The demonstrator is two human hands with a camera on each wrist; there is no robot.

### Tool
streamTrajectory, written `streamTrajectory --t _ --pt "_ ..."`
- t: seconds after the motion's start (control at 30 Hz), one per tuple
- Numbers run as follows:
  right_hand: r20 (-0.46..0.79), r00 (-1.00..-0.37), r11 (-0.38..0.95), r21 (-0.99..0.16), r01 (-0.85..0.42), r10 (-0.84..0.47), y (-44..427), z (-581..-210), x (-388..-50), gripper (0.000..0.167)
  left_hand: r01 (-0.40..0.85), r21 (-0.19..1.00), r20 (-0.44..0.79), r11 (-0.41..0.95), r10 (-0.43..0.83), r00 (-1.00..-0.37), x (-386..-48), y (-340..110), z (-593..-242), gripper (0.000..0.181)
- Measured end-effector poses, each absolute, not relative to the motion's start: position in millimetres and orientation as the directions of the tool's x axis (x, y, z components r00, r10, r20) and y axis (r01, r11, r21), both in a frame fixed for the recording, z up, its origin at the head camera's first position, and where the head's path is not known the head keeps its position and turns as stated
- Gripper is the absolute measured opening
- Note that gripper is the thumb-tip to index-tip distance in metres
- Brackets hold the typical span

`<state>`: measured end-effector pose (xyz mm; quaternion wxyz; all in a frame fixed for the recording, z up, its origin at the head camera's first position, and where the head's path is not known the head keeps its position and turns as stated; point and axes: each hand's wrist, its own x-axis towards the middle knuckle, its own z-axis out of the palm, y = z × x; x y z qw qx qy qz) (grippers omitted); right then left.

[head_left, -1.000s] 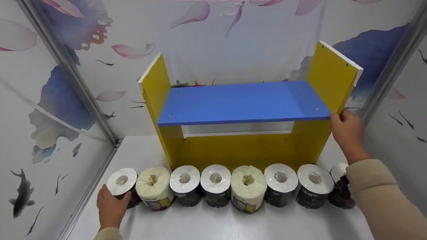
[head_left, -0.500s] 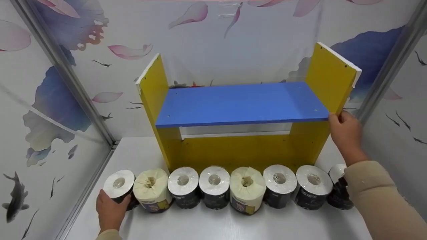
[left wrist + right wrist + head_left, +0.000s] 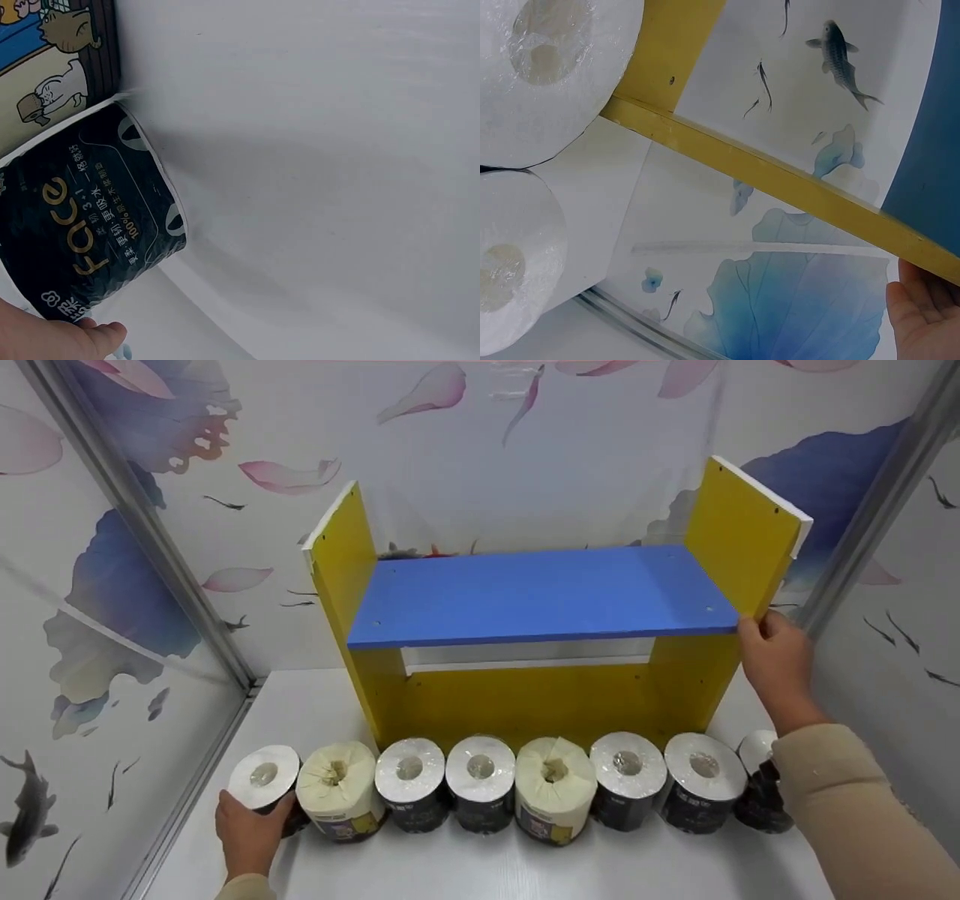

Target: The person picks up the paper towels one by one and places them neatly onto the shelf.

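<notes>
Leftmost roll [image 3: 259, 790]: at the left end of a line of eight on the white table [image 3: 525, 874], core hole facing up, gold "Face" lettering on its dark wrapper.
Left hand [image 3: 251, 831]: grips that roll, fingers curved along its outer side, thumb on the side toward its neighbor.
Shelf unit [image 3: 540, 596]: yellow sides and a blue board, standing just behind the line.
Right hand [image 3: 780, 667]: grasps the front edge of the unit's right side near the blue board, thumb in front, fingers bent around the outside.
Cream-wrapped rolls [image 3: 341, 795]: second and fifth from the left, tops gathered into folds.
Dark-wrapped rolls [image 3: 480, 784]: five more, the far-right one partly hidden by the beige right sleeve [image 3: 847, 787].
Back wall [image 3: 592, 457]: pale, printed with pink petals and blue leaf shapes.
Metal posts [image 3: 142, 521]: at the corners.
</notes>
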<state>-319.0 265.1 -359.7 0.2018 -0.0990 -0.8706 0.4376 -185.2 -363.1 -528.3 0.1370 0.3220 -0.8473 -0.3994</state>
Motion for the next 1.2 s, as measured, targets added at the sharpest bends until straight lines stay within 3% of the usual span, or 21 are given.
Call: streamTrajectory --t 0.53,1.2 --pt "0.291 -0.888 0.611 -0.792 -0.014 0.357 261 -361 -321 0.047 -0.471 0.799 -0.078 0.374 -0.712 -0.698 -190 -362 -534 0.111" --pt "0.282 -0.879 0.585 -0.811 -0.005 0.384 263 -360 -320 0.046 -0.400 0.849 -0.033 0.344 -0.722 -0.691 -196 -361 -538 0.113"
